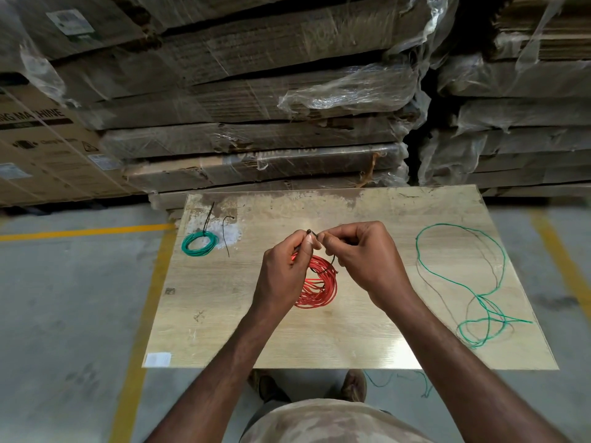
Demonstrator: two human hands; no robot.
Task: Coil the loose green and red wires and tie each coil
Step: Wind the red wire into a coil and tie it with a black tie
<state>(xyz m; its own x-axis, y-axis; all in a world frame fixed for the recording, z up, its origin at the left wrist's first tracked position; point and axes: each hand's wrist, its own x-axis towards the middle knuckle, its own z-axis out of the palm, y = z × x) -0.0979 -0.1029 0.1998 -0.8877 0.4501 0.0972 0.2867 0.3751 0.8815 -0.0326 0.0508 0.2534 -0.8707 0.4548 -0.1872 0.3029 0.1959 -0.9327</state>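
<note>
A red wire coil hangs below my two hands over the middle of the wooden board. My left hand pinches the head of a black cable tie at the top of the coil. My right hand pinches the tie's other end right beside it; the tie loops round the coil's strands. A small green coil, bound with a black tie, lies at the board's far left. A long loose green wire sprawls over the board's right side.
A spare black cable tie lies beside the green coil. Stacks of plastic-wrapped flat cartons stand right behind the board. Yellow floor lines run left of it. More green wire hangs under the near edge by my shoes.
</note>
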